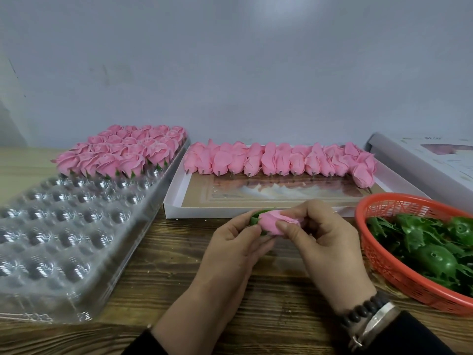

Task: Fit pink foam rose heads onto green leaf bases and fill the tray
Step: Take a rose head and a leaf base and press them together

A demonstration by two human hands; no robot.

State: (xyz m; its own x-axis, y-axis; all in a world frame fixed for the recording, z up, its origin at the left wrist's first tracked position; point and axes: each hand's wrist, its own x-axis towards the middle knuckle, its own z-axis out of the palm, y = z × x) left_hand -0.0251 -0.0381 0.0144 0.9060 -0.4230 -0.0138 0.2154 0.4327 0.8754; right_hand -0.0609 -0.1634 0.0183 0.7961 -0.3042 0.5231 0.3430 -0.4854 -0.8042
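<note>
In the head view, the far rows of the clear plastic dimpled tray (76,226) hold finished pink foam roses (122,152) (most dimples bare), while the left hand (238,242) and right hand (325,237), each grip clamped, press a pink foam rose head (271,222) into a green leaf base (254,219) above the wooden tabletop (174,278).

Glossy clear plastic tray (76,226), matt, seemingly foam roses (279,160), rough-grained wooden table (174,272).
</note>
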